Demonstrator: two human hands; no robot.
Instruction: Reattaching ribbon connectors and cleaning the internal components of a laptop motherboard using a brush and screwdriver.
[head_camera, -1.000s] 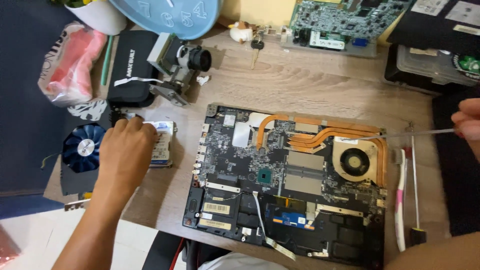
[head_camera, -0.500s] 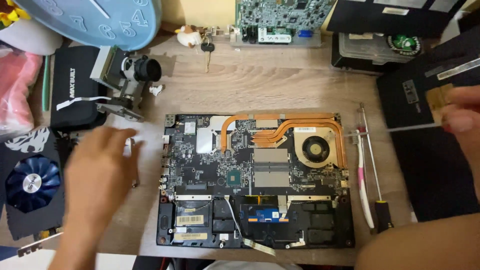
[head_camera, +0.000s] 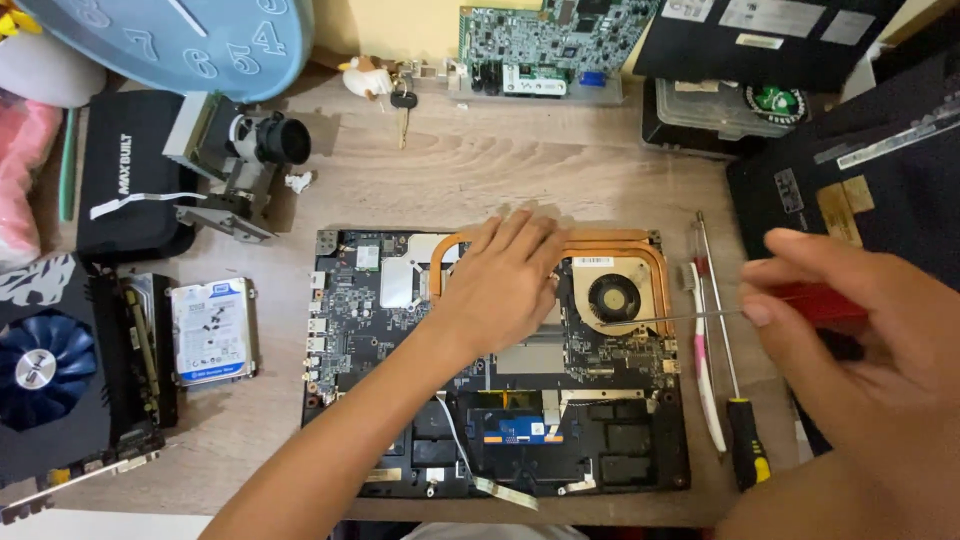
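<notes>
Now left hand (head_camera: 505, 285) flat on laptop board (head_camera: 400, 400), right hand (head_camera: 860, 340) gripping screwdriver (head_camera: 690, 317) beside

Bare tabletop (head_camera: 500, 165) open above laptop board (head_camera: 400, 300). Left hand (head_camera: 505, 280) covers board's copper pipes. Right side crowded: toothbrush (head_camera: 705, 370), spare screwdriver (head_camera: 735, 400). Hard drive (head_camera: 210, 330), graphics card (head_camera: 60, 370) block left edge.

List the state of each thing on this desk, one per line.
Laptop: opened, circuit board bare.
Left hand: flat on the copper pipes.
Right hand: gripping a red-handled screwdriver, tip by the fan.
Hard drive: lying loose.
Yellow-tipped screwdriver: lying unused.
</notes>
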